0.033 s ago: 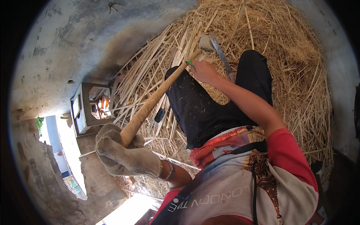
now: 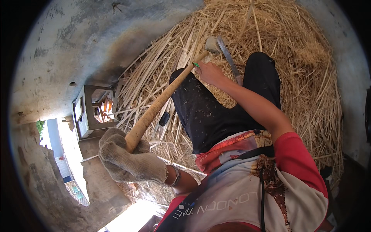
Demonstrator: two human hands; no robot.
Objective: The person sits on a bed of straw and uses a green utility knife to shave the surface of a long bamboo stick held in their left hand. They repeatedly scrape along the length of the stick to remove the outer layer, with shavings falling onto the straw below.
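A long tan pole (image 2: 164, 98), bamboo or wood, slants from my left hand to beyond my left knee. My left hand (image 2: 125, 156), in a thick grey-brown knitted glove, is wrapped round its near end. Up by the far end, my bare right hand (image 2: 210, 73) is closed against the pole's side. A small bright green piece (image 2: 196, 65) shows at its fingertips, lying on the pole; its kind is unclear, and the fingers' undersides are hidden. Past my right hand, a long curved blade (image 2: 228, 56) lies with its handle toward my right leg, beside a grey stone (image 2: 212, 44).
Dry split strips and shavings (image 2: 305, 89) cover the floor around my legs. A dark oblong object (image 2: 164, 118) lies left of my thigh. A wooden frame-like stand (image 2: 92, 110) stands by the left wall (image 2: 77, 58). One thin stick (image 2: 256, 27) rises from the heap ahead.
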